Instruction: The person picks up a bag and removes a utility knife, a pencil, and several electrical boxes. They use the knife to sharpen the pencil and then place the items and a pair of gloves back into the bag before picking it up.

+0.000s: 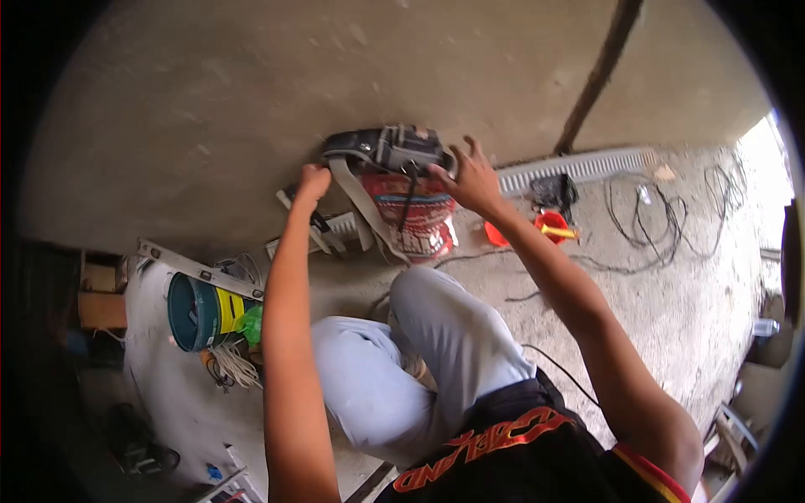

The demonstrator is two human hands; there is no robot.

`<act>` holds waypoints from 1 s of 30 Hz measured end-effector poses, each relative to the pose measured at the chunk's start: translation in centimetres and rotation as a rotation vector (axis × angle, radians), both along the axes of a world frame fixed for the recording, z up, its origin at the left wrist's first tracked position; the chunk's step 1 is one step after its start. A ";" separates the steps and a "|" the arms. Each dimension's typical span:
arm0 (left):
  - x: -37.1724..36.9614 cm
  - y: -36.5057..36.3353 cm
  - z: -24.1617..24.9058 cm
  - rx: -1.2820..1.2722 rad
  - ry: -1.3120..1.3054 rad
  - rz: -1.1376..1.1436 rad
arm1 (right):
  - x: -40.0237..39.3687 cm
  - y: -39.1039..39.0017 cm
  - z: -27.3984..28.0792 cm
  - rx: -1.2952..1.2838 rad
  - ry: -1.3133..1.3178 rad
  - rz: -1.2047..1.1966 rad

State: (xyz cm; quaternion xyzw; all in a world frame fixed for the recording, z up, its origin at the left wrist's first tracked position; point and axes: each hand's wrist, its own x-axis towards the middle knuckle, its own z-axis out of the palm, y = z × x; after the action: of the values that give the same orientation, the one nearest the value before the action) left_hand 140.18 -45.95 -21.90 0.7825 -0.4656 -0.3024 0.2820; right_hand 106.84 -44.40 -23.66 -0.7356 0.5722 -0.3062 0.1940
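A dark tool bag (387,147) with a beige strap rests on top of a red and white bucket (412,220) against the concrete wall. My left hand (313,182) is closed at the bag's left end, by the strap. My right hand (470,180) sits at the bag's right end with its fingers spread, touching the bag's edge. My knees in light grey trousers are bent just below the bucket.
A teal bucket (199,312) lies on its side at the left beside a metal level (201,270) and coiled cord. A white grated channel (579,167), an orange cup (551,225), black cables (662,226) and a dark pole leaning on the wall (599,75) are to the right.
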 end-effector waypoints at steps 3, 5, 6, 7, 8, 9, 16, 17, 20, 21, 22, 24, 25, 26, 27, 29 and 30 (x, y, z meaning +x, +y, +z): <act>-0.5 0.7 0.6 0.015 0.207 0.059 | -0.9 -0.1 0.1 -0.085 -0.094 0.076; -0.3 1.0 0.6 -0.004 0.338 0.045 | -3.3 -0.3 -0.4 -0.234 -0.166 0.261; -0.1 1.2 0.9 -0.006 0.394 0.023 | -5.0 0.0 -0.1 -0.259 -0.148 0.283; -0.6 1.7 1.7 -0.028 0.441 0.061 | -7.1 0.0 -0.7 -0.217 -0.170 0.295; -0.4 1.6 2.0 0.016 0.320 0.093 | -9.3 -0.1 -1.2 -0.178 -0.195 0.311; -1.0 2.0 3.2 0.029 0.175 0.050 | -11.8 -0.2 -2.7 -0.095 -0.250 0.263; -3.3 9.4 9.8 -0.151 0.315 -0.177 | -27.0 8.2 -17.3 0.563 0.398 -0.151; -4.5 10.6 10.6 -0.146 0.312 -0.177 | -27.6 10.4 -18.1 0.611 0.471 -0.065; -8.2 13.7 12.3 -0.232 0.020 -0.397 | -25.9 15.8 -19.9 0.722 0.659 0.019; -9.7 14.6 12.7 -0.213 0.014 -0.461 | -25.2 16.9 -20.3 0.720 0.661 0.039; -11.0 15.3 13.1 -0.197 0.008 -0.526 | -24.6 17.7 -20.9 0.716 0.664 0.056; -14.1 16.1 13.9 -0.189 0.051 -0.545 | -23.5 18.3 -22.5 0.728 0.688 0.006; -14.8 16.1 14.1 -0.169 0.101 -0.566 | -23.5 18.0 -24.2 0.716 0.656 0.007; -14.9 15.9 14.0 -0.184 0.124 -0.595 | -23.6 17.6 -23.8 0.709 0.631 -0.006; -15.0 15.4 13.6 -0.218 0.122 -0.534 | -24.2 17.4 -23.4 0.699 0.615 0.031; -15.0 14.0 12.4 -0.250 0.222 -0.447 | -23.4 16.6 -19.3 0.678 0.628 0.003; -14.7 13.0 11.7 -0.248 0.305 -0.408 | -23.4 15.9 -18.2 0.741 0.496 -0.086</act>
State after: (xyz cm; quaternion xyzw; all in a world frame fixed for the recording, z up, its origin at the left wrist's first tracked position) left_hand 125.47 -32.91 -10.19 0.5776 -0.5989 -0.4081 0.3757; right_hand 83.46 -28.52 -41.90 -0.6431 0.7026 0.0972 0.2886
